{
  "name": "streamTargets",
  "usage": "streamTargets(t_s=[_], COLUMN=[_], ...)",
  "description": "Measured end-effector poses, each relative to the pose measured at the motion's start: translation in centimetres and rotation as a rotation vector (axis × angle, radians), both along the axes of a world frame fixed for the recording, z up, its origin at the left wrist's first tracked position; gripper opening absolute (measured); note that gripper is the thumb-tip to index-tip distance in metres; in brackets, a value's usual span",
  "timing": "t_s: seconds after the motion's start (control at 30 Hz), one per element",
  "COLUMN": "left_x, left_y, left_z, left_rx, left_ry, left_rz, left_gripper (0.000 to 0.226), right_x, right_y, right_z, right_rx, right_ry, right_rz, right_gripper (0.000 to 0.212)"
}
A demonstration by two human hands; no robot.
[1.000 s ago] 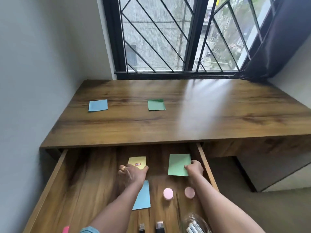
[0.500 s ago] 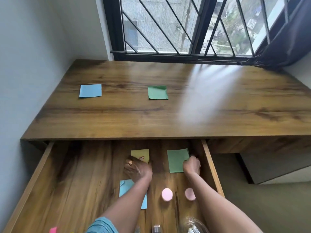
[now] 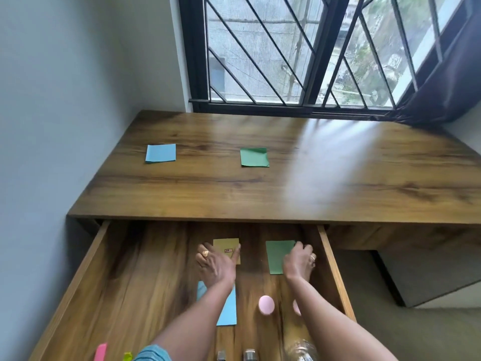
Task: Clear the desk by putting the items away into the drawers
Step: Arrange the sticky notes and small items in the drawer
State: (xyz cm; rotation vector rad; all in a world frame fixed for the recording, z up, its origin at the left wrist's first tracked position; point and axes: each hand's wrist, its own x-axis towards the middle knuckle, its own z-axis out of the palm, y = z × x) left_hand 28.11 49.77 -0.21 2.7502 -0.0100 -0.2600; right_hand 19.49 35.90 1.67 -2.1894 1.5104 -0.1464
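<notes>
The drawer (image 3: 335,269) stands pulled out under the wooden desk (image 3: 312,194). Deep inside it, my left hand (image 3: 216,265) lies over a yellow note pad (image 3: 226,247), thumb at its right edge and fingers at its left edge. My right hand (image 3: 299,261) has curled fingers on the upper right corner of a green note pad (image 3: 277,256) in the drawer. A blue note pad (image 3: 160,153) and another green note pad (image 3: 254,157) lie on the desk top, apart from both hands.
The drawer also holds a blue sheet (image 3: 229,308) under my left forearm, two pink round pieces (image 3: 266,304), a glass jar (image 3: 302,349), two small bottles (image 3: 249,355) and pink and yellow-green bits (image 3: 100,351). A wall stands on the left, a barred window behind.
Both hands have slid the yellow and green pads deeper into the drawer, close to the desk's front edge. The view has tilted down and nearer.
</notes>
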Motion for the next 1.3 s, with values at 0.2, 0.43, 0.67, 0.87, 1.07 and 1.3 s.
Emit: streamTargets(t_s=[0.2, 0.43, 0.67, 0.87, 1.07, 1.3], left_x=[1.0, 7.1, 19.3, 30.4, 35.3, 37.0], left_y=[3.9, 6.7, 5.8, 4.3, 2.7, 2.2], left_z=[3.8, 9.1, 10.0, 11.0, 11.5, 11.7], left_rx=[-0.084, -0.070, -0.115, -0.159, -0.138, -0.079], left_ry=[-0.089, -0.067, 0.011, 0.001, 0.038, 0.140], left_rz=[0.004, 0.132, 0.204, 0.226, 0.208, 0.154], left_gripper=[0.095, 0.076, 0.071, 0.052, 0.041, 0.048], right_x=[0.1, 4.0, 14.3, 22.4, 27.5, 30.3], right_y=[2.3, 2.4, -1.1, -5.4, -7.8, -8.5], right_z=[3.7, 7.9, 9.0, 8.2, 7.1, 8.3], right_rx=[-0.069, -0.170, -0.111, -0.118, -0.026, 0.130], right_ry=[-0.130, -0.233, -0.209, -0.153, -0.061, 0.016], right_rz=[0.059, 0.090, 0.083, 0.114, -0.034, -0.167], right_gripper=[0.032, 0.026, 0.032, 0.053, 0.093, 0.117])
